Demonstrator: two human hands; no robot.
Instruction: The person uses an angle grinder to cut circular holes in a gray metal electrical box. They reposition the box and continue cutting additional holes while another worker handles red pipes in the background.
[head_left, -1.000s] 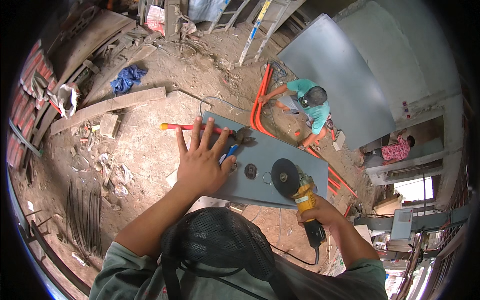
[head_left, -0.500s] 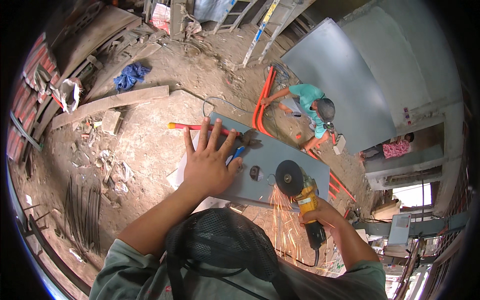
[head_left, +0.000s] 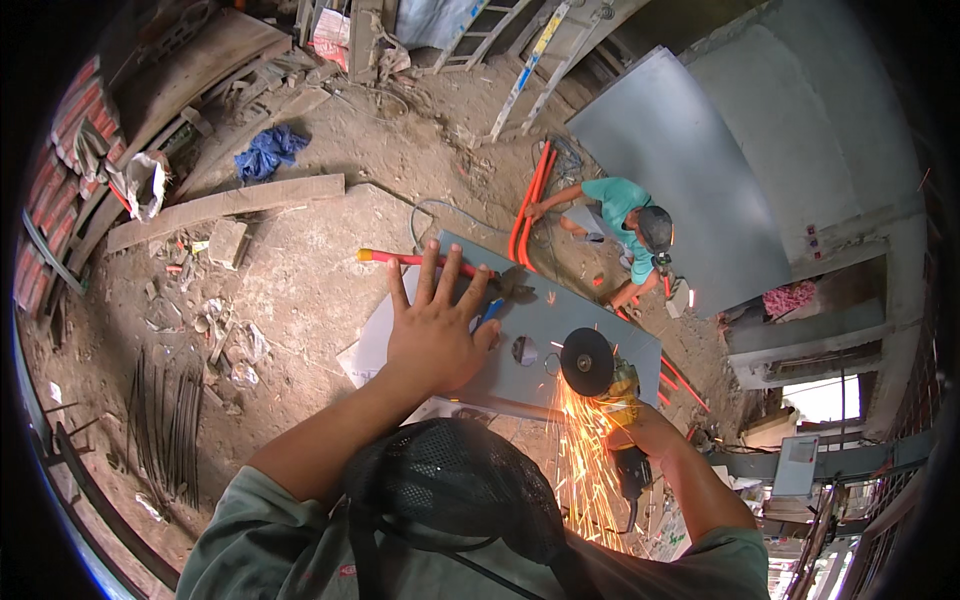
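My left hand (head_left: 436, 325) lies flat with fingers spread on a grey metal sheet (head_left: 580, 325) resting on the dirt ground. My right hand (head_left: 632, 415) grips a yellow angle grinder (head_left: 615, 385). Its dark disc (head_left: 586, 362) touches the sheet's near edge and throws orange sparks (head_left: 585, 460) toward me. A round hole (head_left: 524, 350) shows in the sheet between my two hands. Red-handled cutters (head_left: 425, 262) lie across the sheet's far corner, just beyond my fingertips. A dark mesh cap covers the bottom centre of the view.
Another person in a teal shirt (head_left: 625, 215) crouches beyond the sheet, holding orange pipes (head_left: 530, 205). A large grey panel (head_left: 680, 170) leans behind them. A wooden plank (head_left: 225, 205), blue cloth (head_left: 265, 150), steel rods (head_left: 165, 415) and rubble lie at left.
Sparks from the grinder have grown into a strong shower. My left hand stays flat on the sheet. The grinder disc has settled on the sheet's near edge.
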